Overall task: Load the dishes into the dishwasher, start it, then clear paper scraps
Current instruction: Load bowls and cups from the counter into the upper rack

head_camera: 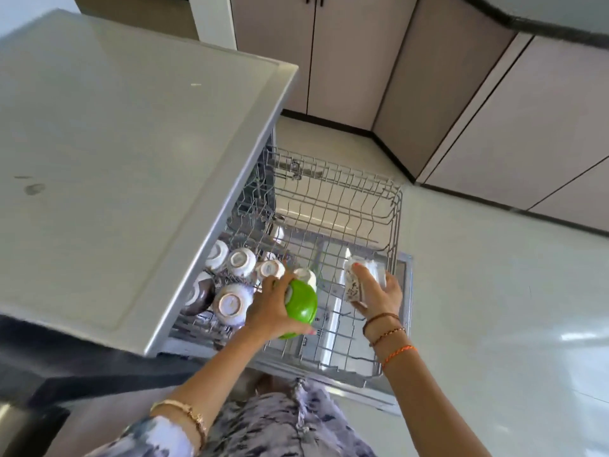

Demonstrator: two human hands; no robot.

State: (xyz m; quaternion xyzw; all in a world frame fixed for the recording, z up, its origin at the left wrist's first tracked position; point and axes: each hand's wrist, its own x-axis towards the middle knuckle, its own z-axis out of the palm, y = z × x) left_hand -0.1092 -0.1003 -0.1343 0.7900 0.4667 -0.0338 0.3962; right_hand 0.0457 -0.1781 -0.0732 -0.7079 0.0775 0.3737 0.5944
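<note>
A person leaned over a pulled-out dishwasher rack (333,206) beneath a grey tabletop (125,153). The left hand (275,311) gripped a green bowl (301,306) above the rack, just beside several upturned bowls (230,303) already loaded at its left end. The right hand (380,293), fingers curled, held a clear patterned glass (357,280) over the rack's right side. Pale cabinets (346,57) lined the far wall.

Grey countertop (125,153), beige cabinet doors (346,61), pale glossy floor (494,308), possibly tiled.
</note>
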